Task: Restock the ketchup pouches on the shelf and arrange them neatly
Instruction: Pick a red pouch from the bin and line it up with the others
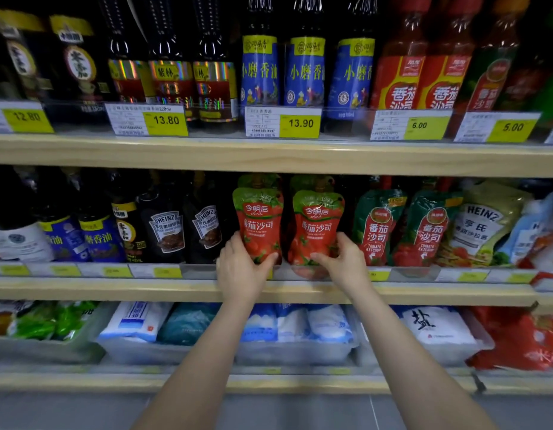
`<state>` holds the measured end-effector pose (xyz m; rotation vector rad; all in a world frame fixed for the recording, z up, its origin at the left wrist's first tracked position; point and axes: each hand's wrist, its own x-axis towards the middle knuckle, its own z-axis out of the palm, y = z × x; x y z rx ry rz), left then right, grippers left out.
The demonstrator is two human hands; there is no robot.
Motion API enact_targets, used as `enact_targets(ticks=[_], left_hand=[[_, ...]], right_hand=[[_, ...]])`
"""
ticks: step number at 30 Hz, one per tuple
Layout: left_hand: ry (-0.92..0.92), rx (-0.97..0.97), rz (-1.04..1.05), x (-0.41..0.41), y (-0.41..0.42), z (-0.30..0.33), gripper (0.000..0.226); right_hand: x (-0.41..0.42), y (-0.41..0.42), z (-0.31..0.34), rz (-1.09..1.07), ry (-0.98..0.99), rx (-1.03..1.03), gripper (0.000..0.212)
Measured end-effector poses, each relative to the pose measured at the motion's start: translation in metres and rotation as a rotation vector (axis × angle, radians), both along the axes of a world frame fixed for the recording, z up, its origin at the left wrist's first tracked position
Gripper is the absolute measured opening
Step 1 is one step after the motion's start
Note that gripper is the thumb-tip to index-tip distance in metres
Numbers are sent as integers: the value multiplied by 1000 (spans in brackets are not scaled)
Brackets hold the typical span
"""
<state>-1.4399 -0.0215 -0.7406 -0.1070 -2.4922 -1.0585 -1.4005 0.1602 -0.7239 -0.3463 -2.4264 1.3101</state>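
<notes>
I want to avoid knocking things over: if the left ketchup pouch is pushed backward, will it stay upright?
The left ketchup pouch is probably soft: its sides curve in, so it may bend rather than slide. It stands tall on a narrow base, so it could tip. Another pouch behind it would likely stop it.

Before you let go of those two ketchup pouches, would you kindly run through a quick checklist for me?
1. Left hand grips left pouch: ok.
2. Right hand grips right pouch: ok.
3. Both pouches upright, labels facing out: ok.
4. Pouches level with each other: not ok, right one sits slightly lower.
5. Bottoms seated behind the shelf rail: cannot tell.
6. Rows behind straight: cannot tell.
</notes>
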Motion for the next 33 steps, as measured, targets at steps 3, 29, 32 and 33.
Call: enact_targets(ticks=[3,29,32,33], left_hand=[[4,12,11,-1,1,2,88],[224,249,-464,64,143,11,76],[167,220,-362,56,173,8,88],[122,234,-314,53,181,7,93]], right_hand=[[-4,-10,4,-49,-4,-20,50],[75,105,6,-357,260,50,66],[68,132,7,-412,230,67,83],[64,138,7,-426,218,80,89]])
